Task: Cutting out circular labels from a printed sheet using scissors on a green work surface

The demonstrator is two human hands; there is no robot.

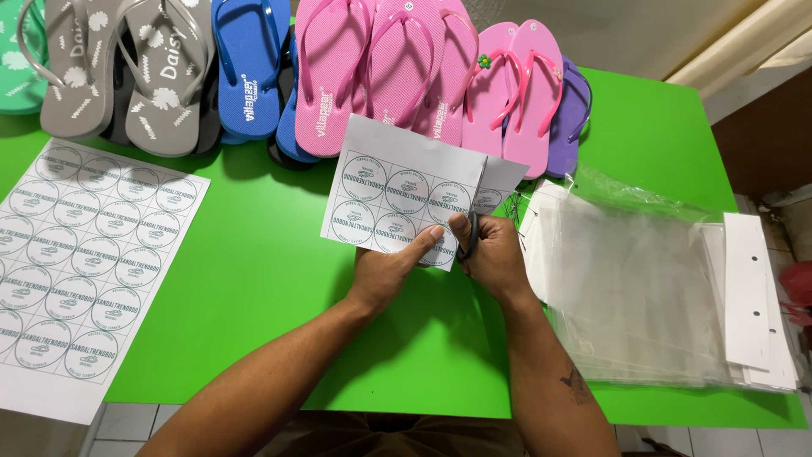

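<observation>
Person seated at a bright green table [254, 254], both bare forearms reaching up from the bottom of the frame. Left hand [385, 269] holds a small white sheet of round printed labels [397, 199] just above centre frame, thumb pressed flat on its lower edge, the other fingers closed behind the paper. Right hand [491, 254] sits just beside it, touching the same sheet at its right side, fingers closed through the dark handles of a pair of scissors [470, 237]; the blades are hidden behind the paper, so how far they are open cannot be told. The sheet's right part is bent away from the rest along a vertical line. A dark mark shows on the right forearm. At the left edge of the frame a larger full sheet of the same round labels [85, 254] lies flat on the table, well apart from the hands. Along the top of the frame, flip-flops in a row: a green one at the far upper left corner, a grey pair with white flower print [127, 76], blue ones [249, 68], several pink ones [372, 68], a pink pair with a small green flower [516, 93], and a purple one [568, 118] partly under it. Right of the hands, a stack of clear plastic bags [626, 279] with white card headers [748, 288] punched with holes.
</observation>
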